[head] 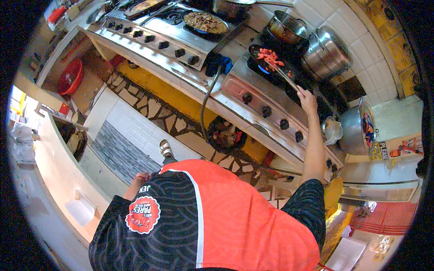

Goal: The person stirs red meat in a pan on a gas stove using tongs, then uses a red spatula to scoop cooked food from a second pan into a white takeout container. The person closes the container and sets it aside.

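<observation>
My right hand (308, 99) grips the end of a long metal utensil (286, 77); whether it is tongs or a turner I cannot tell. The utensil's far end touches reddish chopped food pieces (269, 57) in a dark frying pan (253, 50). A blue flame (263, 69) burns under that pan on the near-right gas stove (237, 81). Down by my left side is my left hand (142, 176), with a red band at the wrist. My sleeve and torso partly cover it, so its fingers are unclear.
On the left stove (159, 30), a sizzling plate of chopped food (205, 23) sits over a flame. Behind my pan stand a dark pot (284, 28) and a steel steamer pot (327, 54). A large pot (354, 132) is at right. A hose (204, 111) hangs over the counter edge.
</observation>
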`<state>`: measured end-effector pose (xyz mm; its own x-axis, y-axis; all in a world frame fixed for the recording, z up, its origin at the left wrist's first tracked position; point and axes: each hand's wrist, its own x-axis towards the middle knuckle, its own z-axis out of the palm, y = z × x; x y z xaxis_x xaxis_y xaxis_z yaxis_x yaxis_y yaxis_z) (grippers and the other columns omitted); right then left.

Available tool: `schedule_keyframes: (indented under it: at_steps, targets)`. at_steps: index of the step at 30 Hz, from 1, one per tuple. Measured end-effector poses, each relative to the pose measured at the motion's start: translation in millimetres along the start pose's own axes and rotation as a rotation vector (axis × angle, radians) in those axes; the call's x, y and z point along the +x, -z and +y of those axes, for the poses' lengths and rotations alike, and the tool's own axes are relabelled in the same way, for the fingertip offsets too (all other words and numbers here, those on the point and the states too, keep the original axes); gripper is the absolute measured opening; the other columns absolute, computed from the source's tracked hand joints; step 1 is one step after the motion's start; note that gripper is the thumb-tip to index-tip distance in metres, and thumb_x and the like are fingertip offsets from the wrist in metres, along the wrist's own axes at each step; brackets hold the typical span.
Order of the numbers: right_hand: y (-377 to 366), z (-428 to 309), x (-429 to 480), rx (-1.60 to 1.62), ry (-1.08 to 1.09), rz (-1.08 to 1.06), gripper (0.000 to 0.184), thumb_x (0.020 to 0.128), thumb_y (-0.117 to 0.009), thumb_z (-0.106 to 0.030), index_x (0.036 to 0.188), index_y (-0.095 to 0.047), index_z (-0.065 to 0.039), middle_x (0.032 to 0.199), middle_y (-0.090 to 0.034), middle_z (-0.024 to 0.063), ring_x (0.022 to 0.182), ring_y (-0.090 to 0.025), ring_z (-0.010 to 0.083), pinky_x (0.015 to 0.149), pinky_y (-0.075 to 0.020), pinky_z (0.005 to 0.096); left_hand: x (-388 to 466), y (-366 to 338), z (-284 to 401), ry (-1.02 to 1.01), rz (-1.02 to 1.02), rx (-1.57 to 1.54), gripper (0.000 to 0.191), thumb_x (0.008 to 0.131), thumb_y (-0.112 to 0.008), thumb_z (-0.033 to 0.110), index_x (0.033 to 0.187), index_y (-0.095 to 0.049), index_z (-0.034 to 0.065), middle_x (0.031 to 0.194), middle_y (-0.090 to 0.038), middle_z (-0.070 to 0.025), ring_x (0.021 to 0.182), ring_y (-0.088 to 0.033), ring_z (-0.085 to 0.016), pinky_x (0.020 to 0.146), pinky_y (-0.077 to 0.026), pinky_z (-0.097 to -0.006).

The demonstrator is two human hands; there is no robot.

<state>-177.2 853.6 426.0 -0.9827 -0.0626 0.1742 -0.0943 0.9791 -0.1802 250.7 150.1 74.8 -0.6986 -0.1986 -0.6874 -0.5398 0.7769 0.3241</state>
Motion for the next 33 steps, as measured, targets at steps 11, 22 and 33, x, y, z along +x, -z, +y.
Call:
schedule_keyframes:
  at_steps: [11, 22, 33]
  targets:
    - [31, -23, 48, -0.090, 0.098, 0.100, 0.032, 0.092, -0.053, -0.034, 0.122, -0.062, -0.029, 0.087, -0.060, 0.0130, 0.086, -0.062, 0.0336, 0.075, -0.0489, 0.0444, 96, -32, -60, 0.192, -0.196, -1.139, 0.030, 0.090, -0.051, 0.029, 0.068, -0.055, 0.0096, 0.063, -0.057, -0.0085, 0.053, -0.054, -0.022, 0.047, -0.044, -0.0358]
    - [58, -5, 14, -0.222, -0.059, -0.013, 0.035, 0.093, -0.051, -0.037, 0.125, -0.059, -0.027, 0.095, -0.061, 0.0146, 0.092, -0.060, 0.0339, 0.078, -0.0484, 0.0460, 62, 9, -16, 0.110, -0.056, -0.627, 0.024, 0.089, -0.053, 0.025, 0.072, -0.058, 0.0085, 0.066, -0.060, -0.0090, 0.056, -0.057, -0.023, 0.049, -0.045, -0.0380]
    - [42, -18, -63, -0.220, -0.107, 0.168, 0.032, 0.092, -0.053, -0.029, 0.121, -0.061, -0.020, 0.091, -0.061, 0.0137, 0.082, -0.063, 0.0342, 0.066, -0.0504, 0.0474, 66, 40, 42, -0.008, -0.013, 0.202, 0.018, 0.087, -0.056, 0.022, 0.078, -0.062, 0.0074, 0.071, -0.063, -0.0098, 0.061, -0.060, -0.024, 0.052, -0.047, -0.0406]
